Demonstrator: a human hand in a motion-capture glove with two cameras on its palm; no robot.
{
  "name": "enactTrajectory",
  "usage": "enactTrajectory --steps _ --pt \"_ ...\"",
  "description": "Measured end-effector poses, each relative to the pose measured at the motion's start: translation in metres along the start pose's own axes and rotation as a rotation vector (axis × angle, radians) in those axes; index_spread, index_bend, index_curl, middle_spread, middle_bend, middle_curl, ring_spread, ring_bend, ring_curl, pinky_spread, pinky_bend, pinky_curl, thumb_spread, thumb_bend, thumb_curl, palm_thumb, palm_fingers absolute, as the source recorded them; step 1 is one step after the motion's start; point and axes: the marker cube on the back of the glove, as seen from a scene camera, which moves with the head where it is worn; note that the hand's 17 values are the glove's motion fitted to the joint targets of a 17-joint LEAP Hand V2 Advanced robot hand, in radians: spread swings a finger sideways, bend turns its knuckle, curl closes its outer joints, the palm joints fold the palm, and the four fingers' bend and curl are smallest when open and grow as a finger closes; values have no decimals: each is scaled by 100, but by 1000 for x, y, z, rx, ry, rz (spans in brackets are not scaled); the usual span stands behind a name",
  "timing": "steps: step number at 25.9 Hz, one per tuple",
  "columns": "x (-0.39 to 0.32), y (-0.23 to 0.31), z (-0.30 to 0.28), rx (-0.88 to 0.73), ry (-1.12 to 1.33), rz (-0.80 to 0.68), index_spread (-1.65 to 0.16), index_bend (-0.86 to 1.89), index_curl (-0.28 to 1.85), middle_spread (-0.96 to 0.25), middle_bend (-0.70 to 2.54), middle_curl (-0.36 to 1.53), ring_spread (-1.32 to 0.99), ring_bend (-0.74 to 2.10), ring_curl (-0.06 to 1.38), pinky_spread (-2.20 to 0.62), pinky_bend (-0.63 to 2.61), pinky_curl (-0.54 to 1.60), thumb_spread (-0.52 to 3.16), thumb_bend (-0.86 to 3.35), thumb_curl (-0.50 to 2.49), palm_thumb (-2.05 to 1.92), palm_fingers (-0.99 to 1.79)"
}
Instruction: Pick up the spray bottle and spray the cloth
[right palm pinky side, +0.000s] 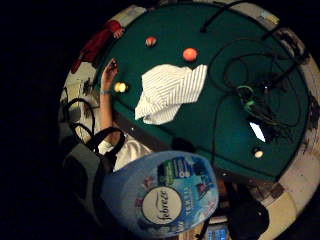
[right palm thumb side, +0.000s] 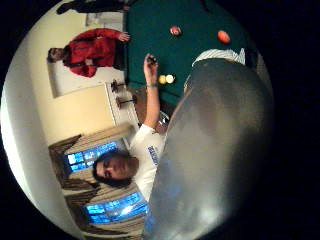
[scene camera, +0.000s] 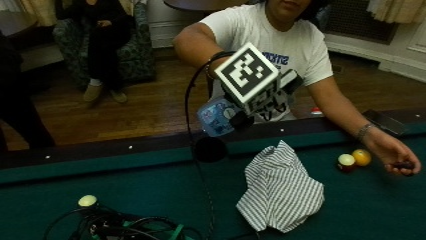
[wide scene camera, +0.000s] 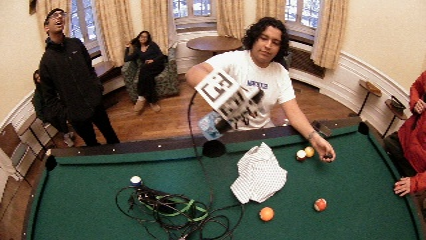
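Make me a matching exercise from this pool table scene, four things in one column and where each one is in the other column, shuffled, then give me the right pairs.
Things:
1. spray bottle
2. striped cloth
3. yellow ball
4. tangle of cables

Places:
A. lying crumpled on the green felt below the bottle
B. held up over the table's near rail in the right hand
C. beside a white and dark red ball, near the bare hand
D. heaped on the felt next to a white ball

Pairs: 1-B, 2-A, 3-C, 4-D
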Motion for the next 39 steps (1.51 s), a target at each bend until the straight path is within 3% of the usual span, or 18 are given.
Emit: enactTrajectory --steps 9,21,32,39 --pt "11 -65 69 -286 145 158 -28 32 60 -21 69 57 -22 82 50 -31 54 43 33 -3 78 96 137" --pt "27 -107 146 -521 240 303 -28 30 61 -21 69 57 -21 82 50 -31 53 43 35 -3 79 96 137" --pt "45 -118 181 -606 273 346 -29 29 62 -21 69 57 -21 82 50 -32 53 43 36 -3 81 95 138" --pt "25 -115 153 -524 228 277 -29 28 63 -21 68 57 -21 81 49 -32 52 43 37 -3 82 95 138"
